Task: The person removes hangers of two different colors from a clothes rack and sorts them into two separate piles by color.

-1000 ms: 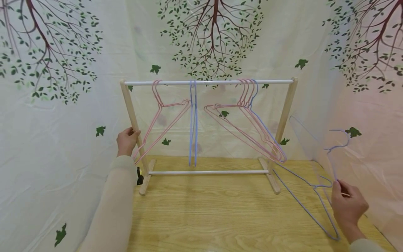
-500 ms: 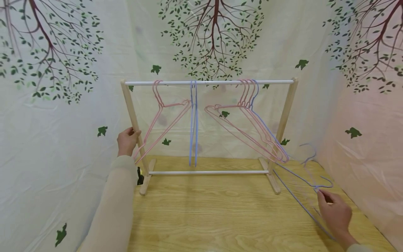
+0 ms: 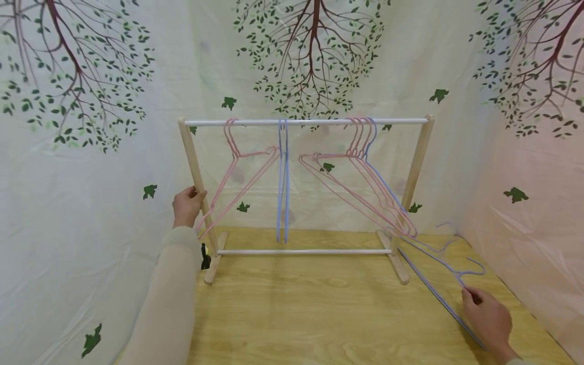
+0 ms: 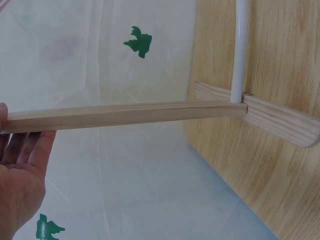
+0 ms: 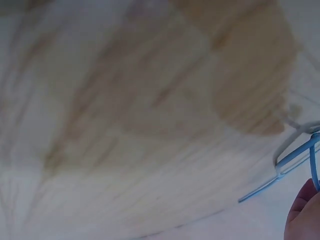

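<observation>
A small wooden rack (image 3: 417, 167) with a white top rail (image 3: 315, 122) stands on the wooden table (image 3: 310, 314). Pink hangers (image 3: 360, 187) and blue hangers (image 3: 283, 192) hang from the rail. My left hand (image 3: 186, 207) grips the rack's left post (image 3: 195, 172); in the left wrist view the post (image 4: 125, 114) lies between the thumb and fingers (image 4: 22, 150). My right hand (image 3: 487, 315) is low at the table's right side and pinches the neck of a blue wire hanger (image 3: 433, 291) lying on the table. The blurred right wrist view shows that blue hanger (image 5: 295, 160).
A curtain printed with trees (image 3: 91, 152) closes in the table at the back and both sides. The rack's foot (image 4: 280, 117) and white lower bar (image 3: 301, 251) rest on the table top. A small dark object (image 3: 206, 258) sits by the left foot.
My right hand has come down with the blue hanger, which was raised a second ago and now lies flat on the table. My left hand has stayed on the post.
</observation>
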### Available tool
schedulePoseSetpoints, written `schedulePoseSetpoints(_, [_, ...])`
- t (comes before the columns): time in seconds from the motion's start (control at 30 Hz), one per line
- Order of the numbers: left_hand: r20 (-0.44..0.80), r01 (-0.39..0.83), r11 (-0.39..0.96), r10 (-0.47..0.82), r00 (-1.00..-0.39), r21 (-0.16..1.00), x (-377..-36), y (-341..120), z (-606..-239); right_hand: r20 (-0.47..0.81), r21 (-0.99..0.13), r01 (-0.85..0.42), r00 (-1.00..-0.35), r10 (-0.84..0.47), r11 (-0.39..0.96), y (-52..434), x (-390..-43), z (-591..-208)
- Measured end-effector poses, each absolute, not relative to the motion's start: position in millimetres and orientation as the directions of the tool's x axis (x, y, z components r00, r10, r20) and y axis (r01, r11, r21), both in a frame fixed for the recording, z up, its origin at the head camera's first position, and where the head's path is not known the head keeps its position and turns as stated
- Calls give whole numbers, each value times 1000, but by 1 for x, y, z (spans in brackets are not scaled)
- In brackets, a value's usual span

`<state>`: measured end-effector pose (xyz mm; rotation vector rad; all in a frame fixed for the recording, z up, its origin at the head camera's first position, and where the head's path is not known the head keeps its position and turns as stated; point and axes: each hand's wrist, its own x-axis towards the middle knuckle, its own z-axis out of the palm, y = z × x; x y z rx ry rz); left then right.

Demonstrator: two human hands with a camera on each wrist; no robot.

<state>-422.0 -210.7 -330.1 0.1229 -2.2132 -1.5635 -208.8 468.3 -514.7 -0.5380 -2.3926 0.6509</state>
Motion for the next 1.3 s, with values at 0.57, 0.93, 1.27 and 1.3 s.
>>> schedulePoseSetpoints(0.57, [278, 168, 341, -304, -911, 925, -418, -205, -328, 422, -681, 217, -664, 617, 699, 475, -230, -442])
schedulePoseSetpoints(0.93, [274, 162, 344, -309, -911, 925, -416, -206, -328, 592, -727, -112, -604, 534, 678, 405, -281, -333])
schedulePoseSetpoints(1.27, [254, 137, 345, -322, -912, 929, -417, -205, -328, 582, -683, -214, -738, 342, 699, 352, -307, -290])
schedulePoseSetpoints(1.3, [250, 134, 343, -322, -913, 930, -417, -205, -327, 578, -682, -219, -747, 330, 698, 348, -308, -288])
